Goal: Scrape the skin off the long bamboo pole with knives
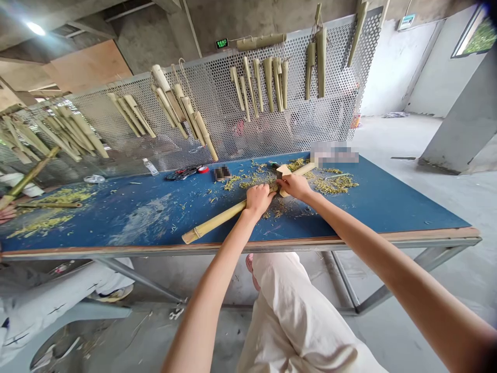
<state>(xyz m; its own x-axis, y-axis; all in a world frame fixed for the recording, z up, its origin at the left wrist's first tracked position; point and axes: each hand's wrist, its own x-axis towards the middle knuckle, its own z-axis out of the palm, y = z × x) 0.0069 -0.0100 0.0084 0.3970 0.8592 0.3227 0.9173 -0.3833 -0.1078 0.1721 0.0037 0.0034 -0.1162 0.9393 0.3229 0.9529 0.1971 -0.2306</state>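
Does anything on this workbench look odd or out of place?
Yes: yellow-green shavings lie scattered over the blue table, thickest near the bamboo pole under the left hand. It looks like a messy spill, though nothing appears broken.

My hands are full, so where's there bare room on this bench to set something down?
The widest bare blue tabletop lies right of the shavings, along the front edge. Around your left hand on the bamboo stalk and right hand on the pale bamboo piece it's crowded. Another patch, dusted pale, sits left of the stalk.
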